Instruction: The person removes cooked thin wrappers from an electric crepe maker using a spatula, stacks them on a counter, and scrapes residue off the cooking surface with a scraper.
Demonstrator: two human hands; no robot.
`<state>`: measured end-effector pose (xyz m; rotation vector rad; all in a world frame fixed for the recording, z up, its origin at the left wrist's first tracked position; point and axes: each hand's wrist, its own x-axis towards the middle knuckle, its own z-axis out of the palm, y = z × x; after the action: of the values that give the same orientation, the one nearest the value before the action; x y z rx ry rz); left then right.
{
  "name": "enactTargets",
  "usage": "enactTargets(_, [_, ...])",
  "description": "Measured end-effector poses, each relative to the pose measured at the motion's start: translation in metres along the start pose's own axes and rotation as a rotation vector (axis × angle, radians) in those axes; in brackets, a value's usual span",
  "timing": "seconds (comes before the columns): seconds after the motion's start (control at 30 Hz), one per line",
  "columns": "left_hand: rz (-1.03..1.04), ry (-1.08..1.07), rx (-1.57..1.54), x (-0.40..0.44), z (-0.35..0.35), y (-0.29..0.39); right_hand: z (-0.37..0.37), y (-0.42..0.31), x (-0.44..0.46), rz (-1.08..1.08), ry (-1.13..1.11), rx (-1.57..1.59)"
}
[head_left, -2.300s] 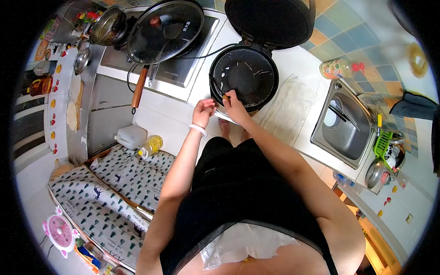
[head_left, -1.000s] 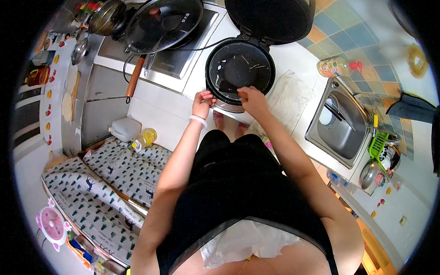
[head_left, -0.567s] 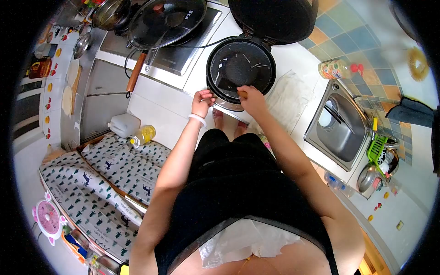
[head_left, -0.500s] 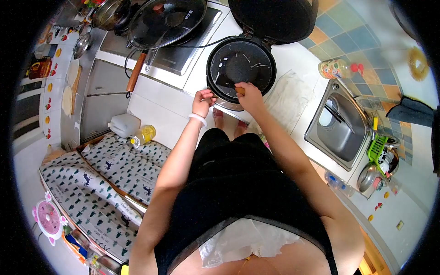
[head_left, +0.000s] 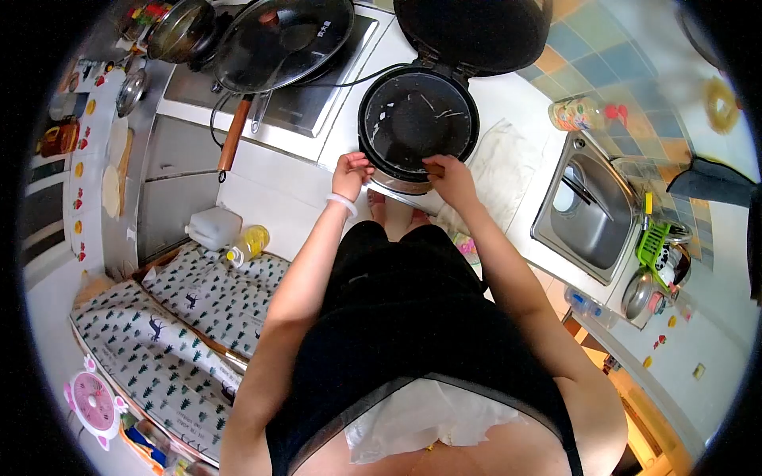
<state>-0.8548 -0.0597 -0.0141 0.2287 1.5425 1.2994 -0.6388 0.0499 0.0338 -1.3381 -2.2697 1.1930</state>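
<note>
A round black electric griddle [head_left: 419,119] stands on the white counter with its lid [head_left: 476,32] raised at the back. White scraps and streaks lie on its dark cooking surface. At the front left rim is my left hand [head_left: 350,174], its fingers curled against the edge. My right hand [head_left: 452,181] pinches at the front right rim, thumb and fingers together. No wooden handle shows in my right hand now; its palm side is hidden from view.
Left of the griddle, a lidded pan [head_left: 286,47] with a wooden handle sits on the stove. A white cloth [head_left: 500,166] lies to the right, beside the sink [head_left: 583,226]. A bottle [head_left: 575,115] stands against the tiles. An oil bottle [head_left: 248,244] is at the lower left.
My right hand has moved slightly right and down, from over the pan to its rim. The wooden-handled piece it held is out of sight. My left hand stays at the rim.
</note>
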Motion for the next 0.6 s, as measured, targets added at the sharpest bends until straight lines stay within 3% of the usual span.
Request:
enactTargets(0.27, [0.026,-0.005,0.007,-0.001,0.009,-0.003,-0.024,-0.006,0.008,-0.038,-0.060,-0.233])
enactTargets(0.3, [0.022,0.011,-0.021,-0.005,0.012,-0.003,-0.033,-0.004,0.007,0.080,-0.122,-0.206])
enactTargets(0.43, [0.010,0.076,-0.061,-0.024,0.022,-0.017,-0.069,0.004,0.001,0.097,-0.194,-0.252])
enactTargets(0.53, [-0.023,0.121,-0.070,-0.045,0.035,-0.027,-0.058,0.021,0.009,0.049,-0.198,-0.182])
enactTargets(0.6, [-0.024,0.150,-0.091,-0.055,0.044,-0.037,-0.050,0.013,0.009,-0.092,-0.168,-0.200])
